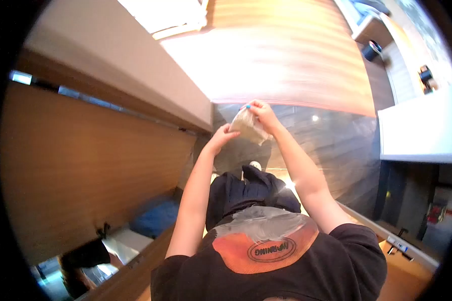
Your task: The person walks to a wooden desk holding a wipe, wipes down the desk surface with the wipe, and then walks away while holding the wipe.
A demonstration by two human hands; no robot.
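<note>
A pale, translucent packet, perhaps a plastic bag, is held up in front of my body above the dark floor. My left hand grips its lower left edge between thumb and fingers. At its top right, my right hand pinches the packet, and blue shows at a fingertip. What the packet contains is too blurred to tell.
A wooden door panel and a beige wall stand at the left. Beyond the dark tiles lies brightly lit wooden floor. A white surface stands at the right, with a dark bin farther back.
</note>
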